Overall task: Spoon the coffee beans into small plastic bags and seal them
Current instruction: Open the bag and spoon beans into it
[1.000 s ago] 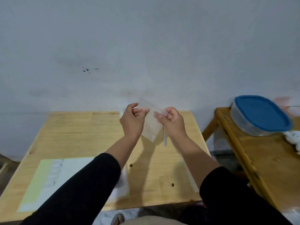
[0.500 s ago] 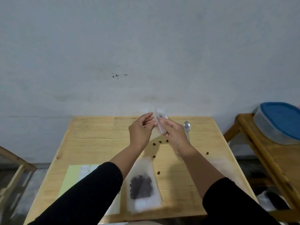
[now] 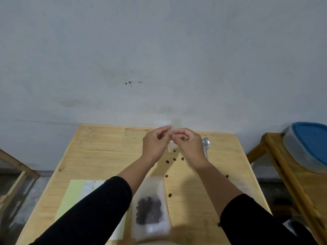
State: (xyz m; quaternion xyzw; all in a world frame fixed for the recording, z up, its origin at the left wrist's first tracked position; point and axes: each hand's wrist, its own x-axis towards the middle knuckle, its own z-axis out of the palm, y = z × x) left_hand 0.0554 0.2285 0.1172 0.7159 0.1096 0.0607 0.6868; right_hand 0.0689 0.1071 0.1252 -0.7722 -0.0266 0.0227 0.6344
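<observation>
Both hands are raised over the far half of the wooden table (image 3: pixel 99 152), pinching one empty small plastic bag (image 3: pixel 176 125) between them. The left hand (image 3: pixel 155 143) and right hand (image 3: pixel 188 144) each have fingers curled on the bag where the fingertips meet; the bag's long axis runs roughly upright, one end poking above the fingers, the other hanging below. Likely opening its mouth. The spoon (image 3: pixel 206 145) lies just right of the right hand, handle toward the person, so the right hand is nearer. The filled bag of coffee beans (image 3: pixel 150 208) lies flat near the table's front edge, between the forearms. Loose beans (image 3: pixel 174 159) are scattered below the hands.
</observation>
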